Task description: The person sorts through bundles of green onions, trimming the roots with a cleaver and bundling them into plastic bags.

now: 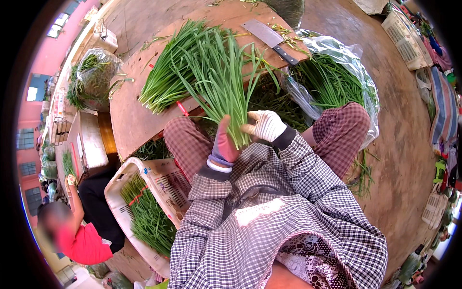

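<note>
Both gloved hands, left [224, 142] and right [264, 125], clamp their fingers around the chive bunch [222, 84] over the lap, near the board [144, 91], and a loose grip could likely let stalks slide onto the floor.

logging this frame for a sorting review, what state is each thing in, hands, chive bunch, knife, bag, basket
left hand: gloved, gripping the bunch's base
right hand: gloved, gripping the bunch's base
chive bunch: held upright, leaves fanned out
cleaver: lying flat on the wooden board, unheld
plastic bag: open, filled with chives
white basket: tilted, holding tied bundles
</note>
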The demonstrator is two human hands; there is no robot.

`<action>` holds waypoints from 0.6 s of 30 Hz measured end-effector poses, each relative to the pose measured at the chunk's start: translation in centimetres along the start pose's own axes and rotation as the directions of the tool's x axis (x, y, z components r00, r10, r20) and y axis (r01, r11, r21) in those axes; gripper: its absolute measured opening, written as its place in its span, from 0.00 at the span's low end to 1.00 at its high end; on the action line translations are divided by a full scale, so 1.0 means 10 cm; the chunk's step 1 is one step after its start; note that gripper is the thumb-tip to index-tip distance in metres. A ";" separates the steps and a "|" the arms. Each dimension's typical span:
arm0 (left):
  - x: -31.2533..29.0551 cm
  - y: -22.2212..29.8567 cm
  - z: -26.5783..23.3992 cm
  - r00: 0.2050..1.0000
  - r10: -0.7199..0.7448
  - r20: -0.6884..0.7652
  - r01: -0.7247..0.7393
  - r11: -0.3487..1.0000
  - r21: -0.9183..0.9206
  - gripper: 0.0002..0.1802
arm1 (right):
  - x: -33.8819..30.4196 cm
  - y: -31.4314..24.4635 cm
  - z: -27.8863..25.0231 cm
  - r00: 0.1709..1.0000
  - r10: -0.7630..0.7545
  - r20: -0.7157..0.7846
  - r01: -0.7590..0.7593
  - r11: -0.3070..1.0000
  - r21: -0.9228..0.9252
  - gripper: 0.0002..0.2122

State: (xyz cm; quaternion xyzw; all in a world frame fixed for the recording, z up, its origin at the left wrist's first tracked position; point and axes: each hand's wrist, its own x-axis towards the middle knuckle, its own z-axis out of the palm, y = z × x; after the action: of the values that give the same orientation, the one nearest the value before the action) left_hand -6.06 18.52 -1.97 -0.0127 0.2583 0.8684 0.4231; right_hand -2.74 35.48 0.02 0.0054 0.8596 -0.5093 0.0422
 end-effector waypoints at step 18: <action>0.13 -0.02 -0.18 0.994 -0.102 -0.032 0.093 0.973 -0.213 0.29 | -0.09 -0.14 -0.14 0.919 -0.142 -0.367 0.077 0.979 -0.187 0.16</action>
State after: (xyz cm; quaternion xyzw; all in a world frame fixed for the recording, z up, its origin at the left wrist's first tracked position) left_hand -7.09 18.79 -3.92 -0.0885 0.1726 0.8687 0.4557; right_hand -2.04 36.05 2.02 0.0518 0.8905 -0.4254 -0.1530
